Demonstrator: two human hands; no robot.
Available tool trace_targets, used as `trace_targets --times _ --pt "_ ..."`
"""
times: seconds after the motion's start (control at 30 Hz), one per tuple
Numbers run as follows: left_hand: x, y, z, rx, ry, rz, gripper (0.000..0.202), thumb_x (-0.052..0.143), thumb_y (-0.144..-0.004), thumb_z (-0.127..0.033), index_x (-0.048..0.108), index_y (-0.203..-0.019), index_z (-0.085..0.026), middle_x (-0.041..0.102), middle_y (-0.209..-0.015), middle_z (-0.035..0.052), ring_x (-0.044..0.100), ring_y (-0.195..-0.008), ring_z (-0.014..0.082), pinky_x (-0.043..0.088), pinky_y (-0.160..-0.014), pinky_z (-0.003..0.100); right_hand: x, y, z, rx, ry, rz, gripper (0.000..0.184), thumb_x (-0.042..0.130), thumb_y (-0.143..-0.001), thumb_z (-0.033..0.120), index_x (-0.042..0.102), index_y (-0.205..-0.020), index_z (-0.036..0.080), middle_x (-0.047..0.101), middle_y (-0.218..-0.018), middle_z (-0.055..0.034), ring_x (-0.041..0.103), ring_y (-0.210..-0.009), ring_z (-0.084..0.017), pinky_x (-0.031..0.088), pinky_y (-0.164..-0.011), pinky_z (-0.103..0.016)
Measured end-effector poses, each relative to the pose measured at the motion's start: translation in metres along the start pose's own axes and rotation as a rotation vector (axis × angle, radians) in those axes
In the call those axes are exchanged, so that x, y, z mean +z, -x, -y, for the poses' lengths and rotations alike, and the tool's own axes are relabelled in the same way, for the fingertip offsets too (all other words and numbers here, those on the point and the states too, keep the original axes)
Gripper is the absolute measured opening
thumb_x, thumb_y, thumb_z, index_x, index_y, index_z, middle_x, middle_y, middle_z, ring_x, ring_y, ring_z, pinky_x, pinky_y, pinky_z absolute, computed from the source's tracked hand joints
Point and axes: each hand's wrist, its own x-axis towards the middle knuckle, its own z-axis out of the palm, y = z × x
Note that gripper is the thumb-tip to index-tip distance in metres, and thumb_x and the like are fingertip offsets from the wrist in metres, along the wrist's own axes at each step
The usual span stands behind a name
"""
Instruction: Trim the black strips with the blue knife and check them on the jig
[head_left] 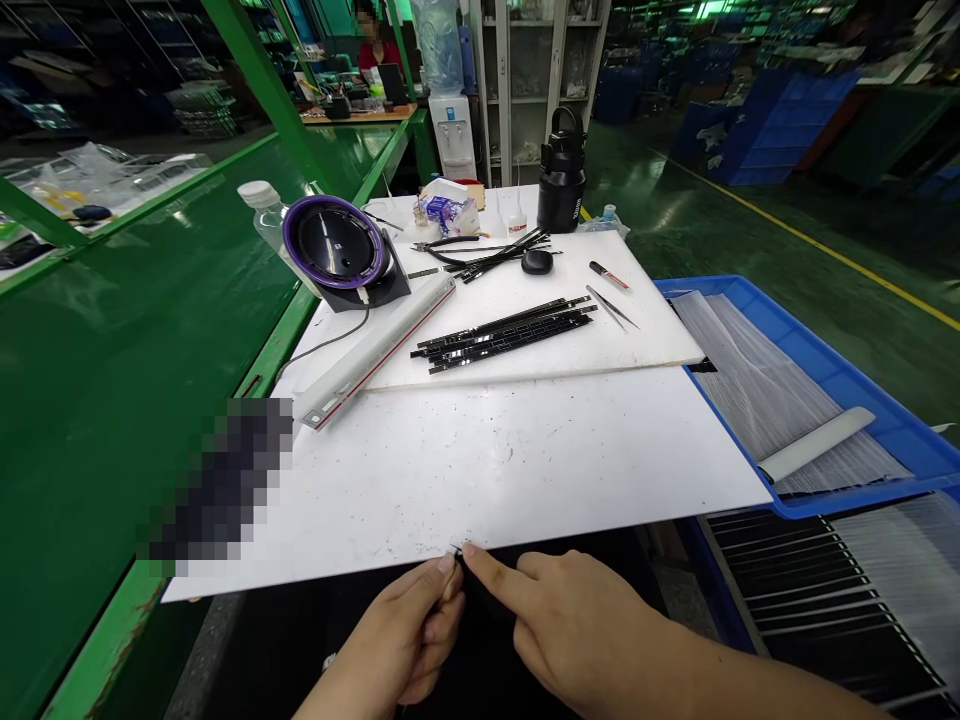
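Note:
My left hand (420,625) is closed in a pinch at the front edge of the white board (510,450). Between its thumb and finger is the tip of a small dark piece (458,553), too small to name. My right hand (570,610) comes in from the right with its index finger stretched out, the fingertip at that piece; its other fingers are curled and partly hidden. Beyond the hands, several thin glossy black strips (506,335) lie in a bundle on a thicker white foam sheet (637,335). Tweezers (611,307) rest to the right of the bundle.
On the left stand a round black fan-like device (335,243) with a purple rim and a long white box (379,350). Pliers (446,243), more black strips (514,253), a black case (537,262) and a black flask (561,180) are farther back. At right is a blue crate (817,340).

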Motion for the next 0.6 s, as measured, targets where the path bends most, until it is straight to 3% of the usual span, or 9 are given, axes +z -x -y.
trace_targets --times 0.3,0.6 --pt "-0.0003 -0.0008 0.0012 -0.001 -0.002 -0.005 0.046 0.049 -0.083 -0.061 0.039 -0.066 -0.020 0.028 -0.055 -0.0080 0.012 -0.044 0.0056 0.007 -0.039 0.020 0.0061 -0.0013 -0.0010 0.003 0.099 0.004 0.067 0.043 -0.086 0.020 0.022 -0.150 0.024 0.067 -0.087 -0.0043 0.061 -0.061 -0.022 0.024 -0.047 -0.031" --pt "0.0011 0.0008 -0.0035 -0.022 -0.015 -0.005 0.050 0.057 -0.076 -0.066 0.040 -0.065 -0.020 0.030 -0.054 -0.0081 0.013 -0.044 0.0052 0.008 -0.039 0.019 0.0069 -0.0001 -0.0061 -0.017 0.030 -0.019 0.065 0.042 -0.087 0.019 0.024 -0.149 0.024 0.067 -0.092 -0.0039 0.061 -0.068 -0.020 0.032 -0.053 -0.031"
